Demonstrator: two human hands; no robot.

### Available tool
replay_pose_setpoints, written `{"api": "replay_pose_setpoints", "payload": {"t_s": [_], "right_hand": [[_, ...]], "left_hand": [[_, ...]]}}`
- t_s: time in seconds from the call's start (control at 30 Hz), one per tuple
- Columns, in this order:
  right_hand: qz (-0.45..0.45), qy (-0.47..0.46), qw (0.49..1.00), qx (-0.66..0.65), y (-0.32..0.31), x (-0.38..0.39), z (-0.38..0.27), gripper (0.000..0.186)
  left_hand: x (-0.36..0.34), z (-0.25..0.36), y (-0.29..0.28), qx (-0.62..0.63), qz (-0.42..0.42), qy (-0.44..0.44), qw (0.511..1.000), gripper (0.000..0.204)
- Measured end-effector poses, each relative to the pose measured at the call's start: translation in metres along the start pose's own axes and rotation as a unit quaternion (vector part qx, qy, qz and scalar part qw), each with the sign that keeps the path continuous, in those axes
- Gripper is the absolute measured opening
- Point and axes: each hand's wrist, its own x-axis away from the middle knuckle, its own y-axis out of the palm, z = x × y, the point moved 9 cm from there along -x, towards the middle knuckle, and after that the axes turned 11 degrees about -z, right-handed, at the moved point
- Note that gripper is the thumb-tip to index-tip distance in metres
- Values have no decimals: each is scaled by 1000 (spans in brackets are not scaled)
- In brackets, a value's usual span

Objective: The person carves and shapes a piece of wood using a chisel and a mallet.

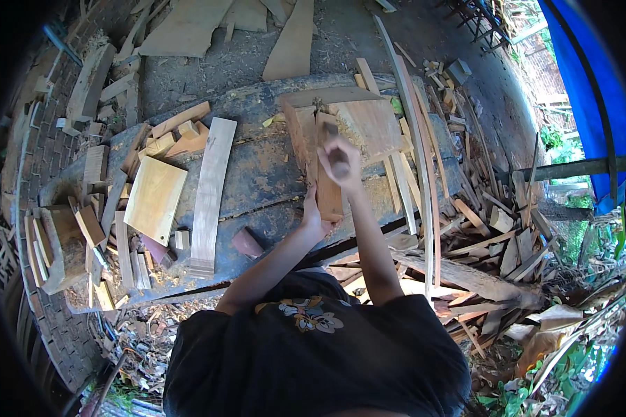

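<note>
My left hand grips the near end of an upright reddish wooden board standing on edge on a worn wooden workbench. My right hand is raised above that board, blurred, closed around the handle of a tool whose head shows just beyond it. A wider wooden piece lies behind the board at the bench's far side.
A long pale plank and a square light panel lie on the bench's left part, among small offcuts. Long thin strips run along the right. Scrap wood heaps cover the ground to the right; a blue tarp hangs far right.
</note>
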Motion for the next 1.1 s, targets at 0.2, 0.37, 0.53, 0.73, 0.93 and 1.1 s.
{"api": "replay_pose_setpoints", "payload": {"t_s": [0.2,0.37,0.53,0.73,0.93,1.1], "right_hand": [[14,13,999,-48,0,0,-15,19],[-17,-98,994,-53,-7,53,-110,21],[-8,-60,990,-124,-9,29,-56,20],[25,51,998,-29,-4,-50,49,14],[-31,16,999,5,16,-10,39,15],[18,-67,997,22,3,78,-61,18]], "left_hand": [[12,11,14,24,-22,-15,999,50],[10,15,16,74,-118,45,989,53],[13,13,3,32,-30,43,998,55],[2,10,0,-4,-41,-24,999,57],[13,6,1,26,-61,-69,995,56],[13,6,7,69,-118,-47,990,52]]}}
